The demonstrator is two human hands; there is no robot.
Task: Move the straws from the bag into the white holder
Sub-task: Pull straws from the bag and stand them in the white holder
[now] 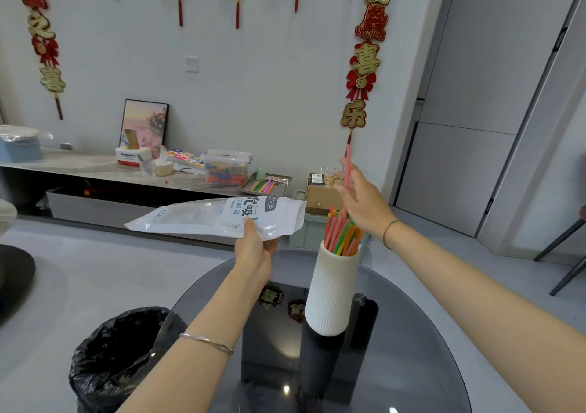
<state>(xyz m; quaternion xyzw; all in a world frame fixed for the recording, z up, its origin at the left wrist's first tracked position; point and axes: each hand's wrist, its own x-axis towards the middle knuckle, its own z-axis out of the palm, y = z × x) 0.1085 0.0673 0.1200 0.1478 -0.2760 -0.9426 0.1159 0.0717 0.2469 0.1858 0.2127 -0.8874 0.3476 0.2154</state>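
- Closest, the white holder (329, 289) held coloured straws (341, 238).
- My left hand (253, 248) gripped the straw bag (215, 217).
- My right hand (364, 203) pinched a pink straw (348, 165) upright above them.

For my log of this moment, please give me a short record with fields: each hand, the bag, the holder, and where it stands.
left hand: grips bag, held roughly level in the air
right hand: pinches pink straw, upright above holder
holder: upright, many coloured straws inside
table: dark glass, holder stands on it
bin: black liner, left of table
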